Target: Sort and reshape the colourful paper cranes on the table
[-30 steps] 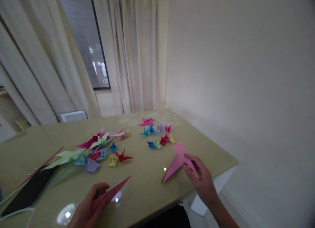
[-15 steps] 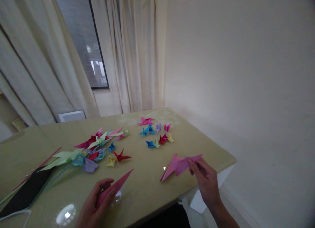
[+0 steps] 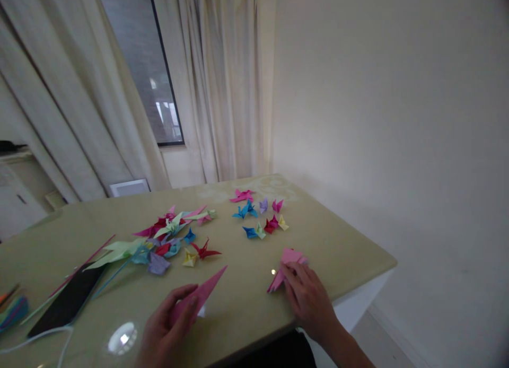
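My left hand [image 3: 169, 323] is closed around a pink piece of folded paper [image 3: 210, 286], whose long pointed end sticks out up and to the right. On the right, near the table's front edge, lies a pink origami crane [image 3: 294, 255]. My right hand [image 3: 308, 296] bends over it, fingers close together on the paper, covering much of it. Beyond, a group of small origami cranes [image 3: 271, 224] in blue, green, red, yellow, purple and pink stands on the table. To the left of these are a red crane [image 3: 205, 250] and a yellow one [image 3: 190, 259].
A heap of coloured folded paper [image 3: 158, 263] spreads over the table's left half. Nearby lie a black flat object [image 3: 69, 301], a white cable [image 3: 47, 333] and a blurred colourful object [image 3: 15, 310]. The table [image 3: 342, 241] ends at a wall on the right.
My right hand has gone from pinching the crane's raised tip to bending over its body, fingers lower. My left hand still holds its pink paper. The view has turned slightly left.
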### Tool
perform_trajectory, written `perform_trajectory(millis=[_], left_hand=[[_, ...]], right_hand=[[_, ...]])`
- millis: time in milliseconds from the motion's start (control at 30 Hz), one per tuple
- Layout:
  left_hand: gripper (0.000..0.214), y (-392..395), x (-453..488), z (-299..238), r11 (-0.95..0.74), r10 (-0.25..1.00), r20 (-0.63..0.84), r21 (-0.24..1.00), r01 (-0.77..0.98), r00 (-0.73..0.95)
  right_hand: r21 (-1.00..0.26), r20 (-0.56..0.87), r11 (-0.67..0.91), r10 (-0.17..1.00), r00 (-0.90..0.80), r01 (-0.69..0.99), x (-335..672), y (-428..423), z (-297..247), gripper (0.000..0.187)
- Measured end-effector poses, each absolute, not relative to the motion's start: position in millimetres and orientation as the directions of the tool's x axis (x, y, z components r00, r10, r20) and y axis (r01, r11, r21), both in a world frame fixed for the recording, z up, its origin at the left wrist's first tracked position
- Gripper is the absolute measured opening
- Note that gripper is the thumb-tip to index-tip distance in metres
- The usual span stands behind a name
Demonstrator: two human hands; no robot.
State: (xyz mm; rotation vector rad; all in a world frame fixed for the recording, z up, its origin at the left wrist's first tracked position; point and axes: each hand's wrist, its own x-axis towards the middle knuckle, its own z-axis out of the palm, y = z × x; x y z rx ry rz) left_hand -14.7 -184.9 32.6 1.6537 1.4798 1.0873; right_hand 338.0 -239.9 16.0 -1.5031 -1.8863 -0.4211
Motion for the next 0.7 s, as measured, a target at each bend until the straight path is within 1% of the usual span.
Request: perform_trajectory(millis=[67,100,167,233,300,333,400,433,467,533,567,633,667,700], left_hand=[[0.057,-184,1,39,-0.2,0.979,0.199,0.902,0.382,0.042],[0.055,-184,12,44,-0.234,0.972,0.223,0.905,0.354,0.074],[0.05,-182,34,55,-0.307,0.949,0.263,0.897,0.317,0.175],[0.044,-181,57,68,-0.369,0.915,0.289,0.882,0.293,0.281],[0.041,-183,77,78,-0.409,0.882,0.305,0.873,0.264,0.358],[0.04,-183,85,81,-0.424,0.868,0.311,0.87,0.251,0.387],[0.038,-181,91,83,-0.45,0.845,0.319,0.858,0.248,0.43],[0.036,-178,90,82,-0.47,0.833,0.327,0.844,0.26,0.446],[0.033,-172,86,80,-0.492,0.826,0.337,0.822,0.286,0.452],[0.029,-154,70,76,-0.535,0.822,0.36,0.754,0.382,0.442],[0.027,-142,59,73,-0.55,0.825,0.374,0.704,0.449,0.424],[0.025,-118,37,68,-0.564,0.825,0.412,0.564,0.603,0.387],[0.025,-107,27,65,-0.558,0.821,0.435,0.479,0.677,0.37],[0.027,-98,20,62,-0.534,0.823,0.444,0.395,0.748,0.354]], right_hand=[[-0.212,0.678,0.322,0.728,-0.098,0.923,335,-244,20,0.043],[-0.26,0.687,0.352,0.722,-0.084,0.899,333,-245,24,0.043],[-0.408,0.687,0.415,0.726,-0.026,0.813,326,-246,36,0.042],[-0.6,0.624,0.44,0.78,0.047,0.668,316,-243,49,0.042],[-0.766,0.519,0.416,0.85,0.091,0.49,304,-236,60,0.034],[-0.823,0.472,0.397,0.876,0.1,0.407,299,-233,64,0.029],[-0.874,0.435,0.383,0.891,0.13,0.301,294,-229,69,0.027],[-0.87,0.454,0.398,0.877,0.159,0.292,295,-229,71,0.027],[-0.847,0.498,0.424,0.845,0.196,0.321,299,-230,72,0.025],[-0.734,0.641,0.48,0.723,0.256,0.481,315,-236,74,0.017],[-0.639,0.724,0.493,0.644,0.246,0.591,325,-239,74,0.014],[-0.394,0.854,0.465,0.505,0.128,0.793,346,-245,73,0.023],[-0.27,0.881,0.426,0.471,0.043,0.863,355,-247,71,0.03],[-0.16,0.886,0.381,0.461,-0.038,0.911,361,-247,68,0.034]])
